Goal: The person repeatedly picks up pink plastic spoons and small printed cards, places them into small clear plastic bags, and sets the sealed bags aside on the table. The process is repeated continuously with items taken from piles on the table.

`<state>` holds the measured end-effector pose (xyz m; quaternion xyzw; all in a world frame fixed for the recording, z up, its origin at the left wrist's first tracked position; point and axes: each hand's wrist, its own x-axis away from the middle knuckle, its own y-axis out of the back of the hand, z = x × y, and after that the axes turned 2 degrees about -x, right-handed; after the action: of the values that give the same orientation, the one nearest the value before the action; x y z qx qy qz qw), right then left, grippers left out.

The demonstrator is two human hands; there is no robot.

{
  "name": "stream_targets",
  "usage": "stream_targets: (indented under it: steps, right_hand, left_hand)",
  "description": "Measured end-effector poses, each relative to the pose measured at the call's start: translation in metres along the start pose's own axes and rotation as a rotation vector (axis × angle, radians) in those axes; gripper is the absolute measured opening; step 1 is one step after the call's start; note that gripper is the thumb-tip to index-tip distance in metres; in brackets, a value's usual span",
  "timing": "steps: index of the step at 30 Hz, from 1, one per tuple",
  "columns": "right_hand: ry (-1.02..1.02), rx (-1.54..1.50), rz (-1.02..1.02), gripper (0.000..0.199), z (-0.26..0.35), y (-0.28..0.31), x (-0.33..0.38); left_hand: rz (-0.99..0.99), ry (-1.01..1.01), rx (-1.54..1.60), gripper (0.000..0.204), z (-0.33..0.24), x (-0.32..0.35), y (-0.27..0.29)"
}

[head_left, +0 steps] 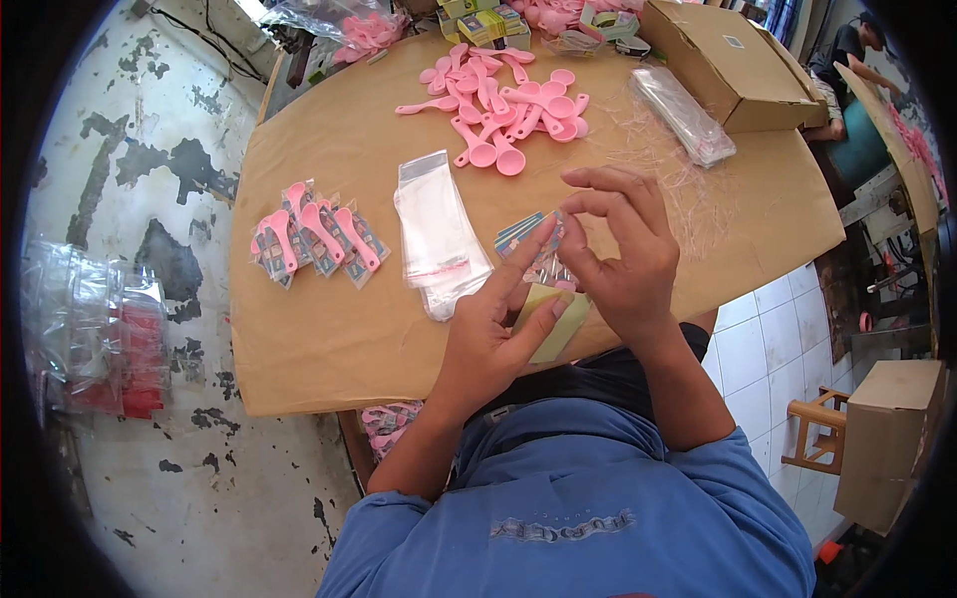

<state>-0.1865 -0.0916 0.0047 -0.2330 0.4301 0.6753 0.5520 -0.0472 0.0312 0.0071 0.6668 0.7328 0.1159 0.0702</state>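
Observation:
My left hand (493, 334) is closed round a pale yellow-green card (554, 327), its thumb lying across the front. Just above it, my right hand (630, 249) has thumb and index finger pinched together close to my left index fingertip; anything between them is too small to make out. Clear plastic and a fan of small printed cards (517, 232) show behind the fingers. Left of my hands lies a stack of clear plastic bags (435, 221). Farther left are several pink spoons (321, 232) on small bagged cards.
A heap of pink spoons (498, 105) covers the table's far middle. A bundle of clear bags (684, 115) and a cardboard box (733, 62) sit far right, near loose plastic strips (698, 199). Yellow card packs (488, 25) stand at the back. Another person (847, 65) sits beyond.

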Motion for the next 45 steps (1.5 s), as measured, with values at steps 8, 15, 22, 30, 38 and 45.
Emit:
stream_targets:
  steps: [8,15,22,30,38,45]
  right_hand:
    - [-0.572,-0.927,-0.434,0.004,-0.030,0.032,-0.005]
    - [-0.655,-0.983,0.142,0.008,-0.014,0.042,0.020]
    - [-0.748,-0.801,0.336,0.021,-0.001,0.013,0.030]
    - [-0.733,-0.859,0.313,0.018,0.004,0.015,0.028]
    - [-0.660,-0.668,0.224,0.017,-0.011,0.017,0.015]
    - [-0.687,-0.528,-0.080,0.018,-0.005,0.030,0.006]
  left_hand:
    - [-0.131,-0.064,0.477,0.042,0.007,-0.003,-0.005]
    - [-0.182,-0.145,0.560,0.028,0.024,-0.010,0.000]
    - [-0.176,-0.153,0.509,0.031,0.017,-0.008,0.005]
    - [-0.154,-0.116,0.538,0.031,0.006,-0.006,0.006]
    - [-0.109,-0.055,0.424,0.030,0.011,-0.006,0.001]
    - [-0.149,-0.016,0.420,0.031,0.006,-0.006,0.000]
